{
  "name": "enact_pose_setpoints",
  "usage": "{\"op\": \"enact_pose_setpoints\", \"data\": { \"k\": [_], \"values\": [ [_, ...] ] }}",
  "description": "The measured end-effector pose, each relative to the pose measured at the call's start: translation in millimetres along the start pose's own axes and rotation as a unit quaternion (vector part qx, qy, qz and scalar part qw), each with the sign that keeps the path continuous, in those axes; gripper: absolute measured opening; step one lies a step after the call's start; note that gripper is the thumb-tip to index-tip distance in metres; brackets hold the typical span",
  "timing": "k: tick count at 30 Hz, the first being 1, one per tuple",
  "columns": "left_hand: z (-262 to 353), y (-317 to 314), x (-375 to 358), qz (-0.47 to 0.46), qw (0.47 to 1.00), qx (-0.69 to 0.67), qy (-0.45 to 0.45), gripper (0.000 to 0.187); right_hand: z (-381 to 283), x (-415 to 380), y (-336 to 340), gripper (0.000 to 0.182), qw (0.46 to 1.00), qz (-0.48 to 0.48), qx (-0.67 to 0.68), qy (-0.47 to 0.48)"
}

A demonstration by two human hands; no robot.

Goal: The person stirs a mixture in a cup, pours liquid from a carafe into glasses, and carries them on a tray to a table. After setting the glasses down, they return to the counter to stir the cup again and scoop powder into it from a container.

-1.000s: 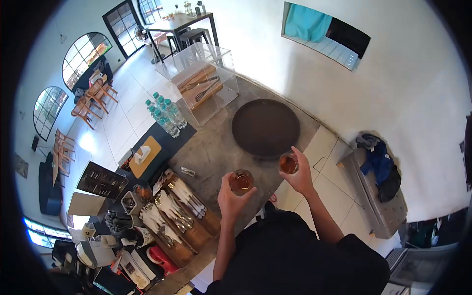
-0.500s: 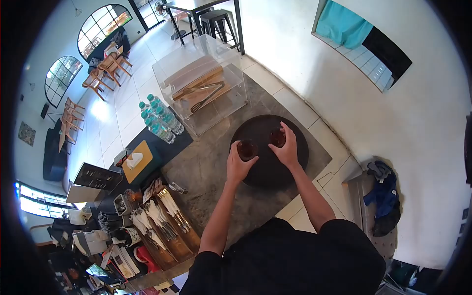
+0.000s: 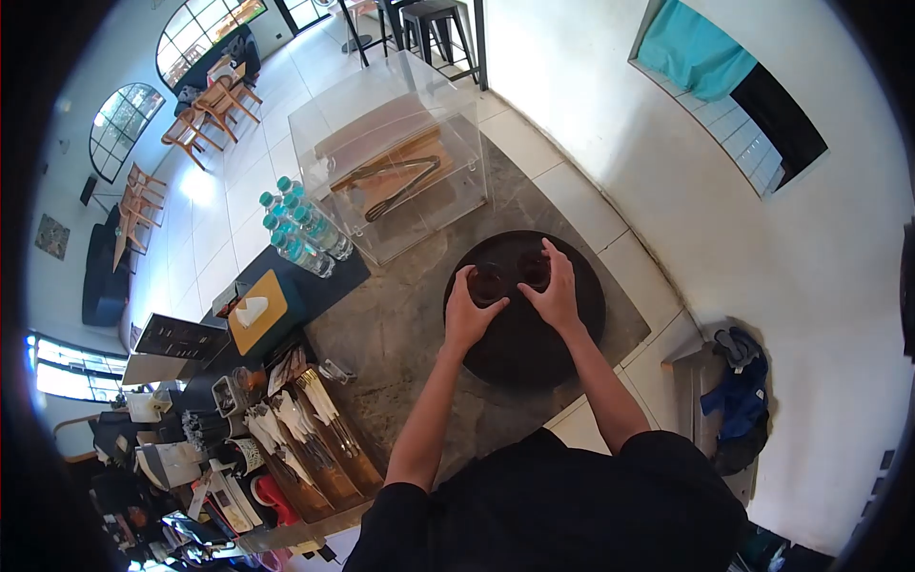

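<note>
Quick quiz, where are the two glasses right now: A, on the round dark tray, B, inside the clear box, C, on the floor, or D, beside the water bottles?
A: the left glass and the right glass sit over the tray, each gripped by a hand.

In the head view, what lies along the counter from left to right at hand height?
Water bottles → left hand on the left glass → right glass under the right hand → right rim of the round dark tray.
</note>
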State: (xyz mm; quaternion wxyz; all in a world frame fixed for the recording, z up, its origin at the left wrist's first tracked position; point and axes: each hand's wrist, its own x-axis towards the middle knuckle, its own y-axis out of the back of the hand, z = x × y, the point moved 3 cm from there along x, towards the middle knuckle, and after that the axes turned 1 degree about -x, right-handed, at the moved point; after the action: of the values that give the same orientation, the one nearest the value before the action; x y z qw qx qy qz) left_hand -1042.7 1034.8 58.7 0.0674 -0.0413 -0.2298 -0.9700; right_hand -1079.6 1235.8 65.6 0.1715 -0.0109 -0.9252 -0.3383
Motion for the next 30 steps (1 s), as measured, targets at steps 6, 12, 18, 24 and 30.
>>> {"op": "enact_pose_setpoints", "data": {
  "k": [6,12,18,24,30],
  "values": [
    [-14.4,4.5,-27.2,0.031,0.998,-0.035,0.042,0.093,-0.5,-41.3,11.1,0.094,0.998,0.059,0.01,-0.001],
    [4.0,44.4,-132.7,-0.006,0.986,0.16,-0.05,0.055,-37.9,-142.4,23.9,0.063,0.989,0.097,0.084,-0.069],
    [13.2,93.2,-273.8,0.013,0.989,0.059,0.135,0.021,-118.2,-209.6,-18.0,0.01,0.969,-0.088,0.23,0.015],
    [28.6,145.5,-378.1,0.099,0.983,0.065,0.141,0.022,-228.8,-261.6,-71.0,0.031,0.877,-0.4,0.233,0.13],
    [24.3,221.7,-511.4,0.244,0.963,0.011,0.114,0.023,-313.7,-372.5,-123.2,0.021,0.774,-0.531,0.332,0.094]
  ]
}}
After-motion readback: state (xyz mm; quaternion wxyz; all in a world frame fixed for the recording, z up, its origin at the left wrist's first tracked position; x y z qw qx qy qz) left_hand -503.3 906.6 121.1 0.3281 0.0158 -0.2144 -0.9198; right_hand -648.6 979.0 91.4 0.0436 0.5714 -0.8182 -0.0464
